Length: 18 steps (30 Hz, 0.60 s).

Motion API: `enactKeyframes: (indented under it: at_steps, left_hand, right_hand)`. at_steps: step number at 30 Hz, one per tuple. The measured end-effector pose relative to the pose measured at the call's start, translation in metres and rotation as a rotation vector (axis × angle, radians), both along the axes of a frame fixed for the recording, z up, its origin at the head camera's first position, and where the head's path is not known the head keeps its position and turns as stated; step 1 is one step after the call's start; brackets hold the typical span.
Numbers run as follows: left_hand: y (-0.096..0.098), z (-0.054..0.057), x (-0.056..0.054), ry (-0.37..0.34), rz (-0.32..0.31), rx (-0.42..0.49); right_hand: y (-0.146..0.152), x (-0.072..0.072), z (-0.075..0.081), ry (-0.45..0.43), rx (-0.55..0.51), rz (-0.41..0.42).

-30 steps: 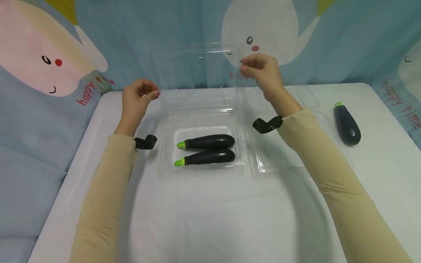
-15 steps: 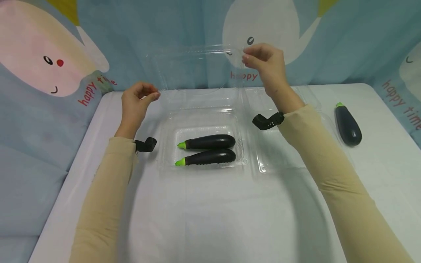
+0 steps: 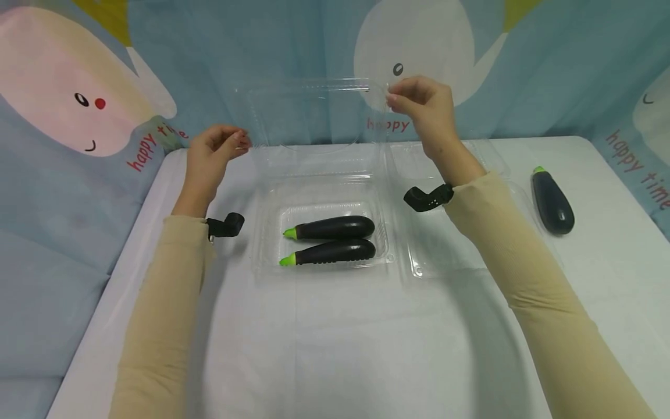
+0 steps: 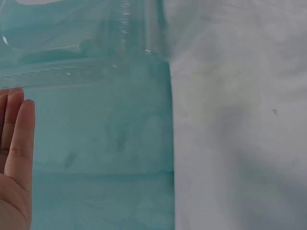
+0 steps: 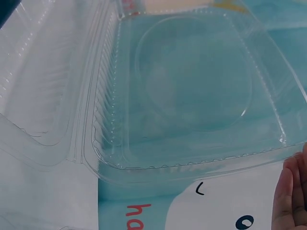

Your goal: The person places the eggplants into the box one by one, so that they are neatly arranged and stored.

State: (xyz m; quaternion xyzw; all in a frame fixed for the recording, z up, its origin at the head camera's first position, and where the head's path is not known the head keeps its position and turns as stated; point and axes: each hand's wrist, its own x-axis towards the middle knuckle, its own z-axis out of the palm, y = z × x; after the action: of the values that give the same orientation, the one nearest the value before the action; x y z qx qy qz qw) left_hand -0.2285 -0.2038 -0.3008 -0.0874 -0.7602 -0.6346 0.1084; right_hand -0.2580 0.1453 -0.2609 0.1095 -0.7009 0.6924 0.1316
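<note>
A clear plastic clamshell container (image 3: 314, 189) stands on the table with its lid raised. Two dark eggplants with green stems lie side by side in its base, a rear eggplant (image 3: 337, 227) and a front eggplant (image 3: 337, 251). My right hand (image 3: 426, 113) pinches the upper right edge of the lid (image 5: 192, 72). At the lid's left side, my left hand (image 3: 209, 157) has its fingertips close to the edge. In the left wrist view its fingers (image 4: 21, 139) look fairly straight, tips at the lid's rim; the thumb is hidden there.
Right of the container lies another clear plastic container (image 3: 445, 250), partly behind the right forearm. A third eggplant (image 3: 552, 201) rests on the white table (image 3: 340, 349) at the far right. A blue printed curtain (image 3: 293, 46) hangs behind the table.
My left hand has drawn slightly left, away from the lid's edge. My right hand has moved a little right and stays at the lid, which keeps nearly the same raised position.
</note>
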Motion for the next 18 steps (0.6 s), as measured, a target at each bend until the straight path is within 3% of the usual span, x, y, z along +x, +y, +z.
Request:
enactKeyframes:
  at_steps: [3, 11, 18]
  left_hand:
    - [0.002, 0.008, -0.001, 0.022, -0.007, 0.101]
    - [0.010, 0.031, -0.003, 0.053, 0.034, 0.221]
    - [0.017, 0.039, -0.001, 0.095, 0.090, 0.295]
  right_hand:
    - [0.001, 0.001, -0.001, 0.002, 0.002, 0.003]
    - [0.003, 0.004, -0.002, -0.003, 0.019, -0.004]
    - [0.004, 0.005, 0.000, -0.012, 0.020, 0.007]
